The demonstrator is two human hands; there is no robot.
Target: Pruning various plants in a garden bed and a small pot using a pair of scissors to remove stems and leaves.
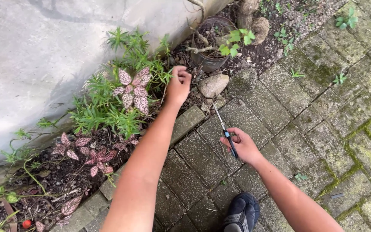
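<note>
On the left I see a smooth grey wall and dark crumbly dirt with pink spotted leaves and thin green grass-like plants. My left hand is curled into a fist, pinching a thin green stem beside those leaves. A lumpy stone sits near a round rusty pot. My right hand grips a skinny metal tool with a dark handle, over rough mossy bricks.
</note>
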